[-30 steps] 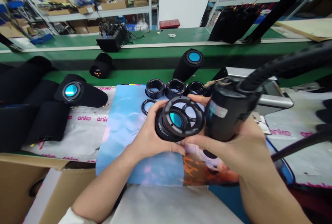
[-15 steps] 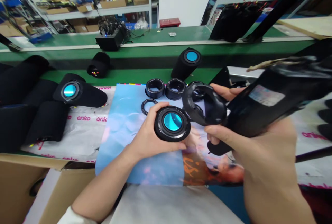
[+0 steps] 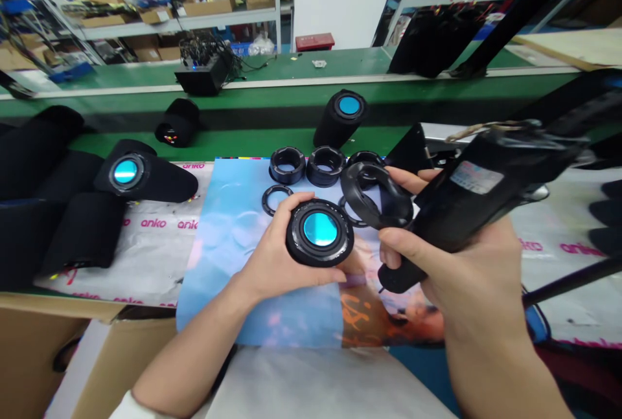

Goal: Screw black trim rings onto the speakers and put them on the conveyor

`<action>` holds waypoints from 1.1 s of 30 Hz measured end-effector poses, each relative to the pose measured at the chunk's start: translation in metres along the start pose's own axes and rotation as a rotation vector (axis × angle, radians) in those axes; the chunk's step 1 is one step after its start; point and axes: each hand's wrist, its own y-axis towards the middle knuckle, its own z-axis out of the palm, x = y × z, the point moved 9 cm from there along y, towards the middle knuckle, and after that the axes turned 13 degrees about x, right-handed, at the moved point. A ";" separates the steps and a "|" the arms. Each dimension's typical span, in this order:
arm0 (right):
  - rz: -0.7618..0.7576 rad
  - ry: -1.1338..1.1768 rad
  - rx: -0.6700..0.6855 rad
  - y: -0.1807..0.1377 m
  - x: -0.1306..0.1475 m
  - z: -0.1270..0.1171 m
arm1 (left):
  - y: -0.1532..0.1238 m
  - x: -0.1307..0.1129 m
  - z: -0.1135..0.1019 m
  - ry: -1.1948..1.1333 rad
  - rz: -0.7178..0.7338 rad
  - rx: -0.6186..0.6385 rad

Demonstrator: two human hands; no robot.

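Note:
My left hand [image 3: 272, 257] grips a round black speaker unit [image 3: 319, 232] with a shiny blue centre, face up over the blue printed sheet [image 3: 228, 237]. My right hand [image 3: 466, 270] is closed round a black power tool [image 3: 476, 195] with a white label, and its fingers also hold a black spoked ring cover [image 3: 376, 195] just right of and above the speaker unit. The ring is apart from the speaker. The tool's tip [image 3: 396, 280] points down left.
Three black ring parts [image 3: 324, 165] and a thin ring [image 3: 276, 199] lie behind my hands. Black fabric speaker bodies [image 3: 140, 176] sit at the left, another [image 3: 340, 118] stands on the green conveyor [image 3: 272, 114]. A cardboard box [image 3: 53, 348] is at the near left. Shelves are behind.
The spoked ring cover has come off the speaker unit and moved up to the right with my right hand. The tool has swung from upright to slanted.

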 end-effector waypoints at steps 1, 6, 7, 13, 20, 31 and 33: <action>0.025 0.088 -0.021 0.000 -0.003 0.000 | 0.000 0.000 0.001 -0.008 -0.002 0.003; 0.075 0.223 -0.064 0.001 -0.010 0.000 | 0.000 0.001 0.003 -0.036 -0.029 0.013; 0.071 0.222 -0.058 0.000 -0.010 0.000 | 0.000 0.001 0.003 -0.032 -0.031 0.016; 0.006 0.208 -0.047 -0.002 -0.006 -0.003 | -0.003 -0.008 0.003 0.031 0.073 0.040; 0.017 0.252 -0.053 -0.004 -0.010 -0.003 | -0.014 -0.007 0.010 0.011 0.132 0.029; 0.019 0.839 0.245 0.005 -0.009 0.013 | -0.014 -0.012 0.002 0.125 0.067 0.015; -0.005 0.961 0.258 0.011 -0.006 0.007 | -0.017 -0.006 0.001 0.128 -0.004 -0.006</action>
